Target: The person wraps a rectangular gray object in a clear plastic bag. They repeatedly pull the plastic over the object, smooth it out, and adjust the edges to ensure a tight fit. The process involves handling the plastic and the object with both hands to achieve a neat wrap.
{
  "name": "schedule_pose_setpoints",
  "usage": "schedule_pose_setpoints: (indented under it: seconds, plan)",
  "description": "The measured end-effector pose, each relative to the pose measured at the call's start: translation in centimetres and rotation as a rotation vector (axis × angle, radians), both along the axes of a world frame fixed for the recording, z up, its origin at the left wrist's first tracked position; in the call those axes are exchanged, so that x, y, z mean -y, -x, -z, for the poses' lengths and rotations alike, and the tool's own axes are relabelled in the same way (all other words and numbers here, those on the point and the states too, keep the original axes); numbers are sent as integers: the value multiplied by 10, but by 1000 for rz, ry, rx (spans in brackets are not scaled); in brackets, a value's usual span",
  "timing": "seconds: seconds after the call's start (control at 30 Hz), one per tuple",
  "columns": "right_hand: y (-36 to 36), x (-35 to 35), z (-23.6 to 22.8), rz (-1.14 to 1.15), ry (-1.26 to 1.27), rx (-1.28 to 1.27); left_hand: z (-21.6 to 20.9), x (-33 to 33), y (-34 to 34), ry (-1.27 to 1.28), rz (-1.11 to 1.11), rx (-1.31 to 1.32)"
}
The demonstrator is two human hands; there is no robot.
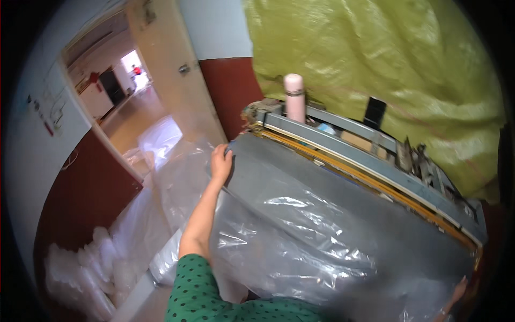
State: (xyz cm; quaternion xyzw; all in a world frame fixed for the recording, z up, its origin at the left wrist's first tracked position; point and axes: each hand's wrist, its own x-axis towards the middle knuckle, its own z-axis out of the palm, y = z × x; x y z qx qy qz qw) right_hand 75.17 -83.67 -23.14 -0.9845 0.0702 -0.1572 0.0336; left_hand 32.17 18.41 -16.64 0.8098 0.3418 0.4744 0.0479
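Note:
A large clear plastic sheet (300,236) lies spread over the grey table of a sealing machine (370,161). My left hand (220,161) reaches out to the far left corner of the table and grips the edge of the plastic there. My right hand (456,294) shows only as fingertips at the lower right, touching the plastic at the table's near right corner; its grip is mostly hidden. My left arm wears a green dotted sleeve (196,290).
A pink bottle (294,97) stands upright on the machine's back. Yellow-green sheeting (386,59) hangs behind it. Heaps of clear plastic bags (107,257) lie on the floor at left, below an open door (166,70) onto a corridor.

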Motion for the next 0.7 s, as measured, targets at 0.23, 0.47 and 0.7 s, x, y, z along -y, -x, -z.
schedule_pose_setpoints:
  seconds: [0.23,0.47,0.7]
  plan:
    - [33,-87,-39,-89,-282,93,-56,199,-44,852,707,-80]
    - [39,-90,-43,167,-178,215,-96,450,-91,1083,1664,-827]
    - [41,-115,-56,157,-192,197,-18,544,-96,1280,1852,-922]
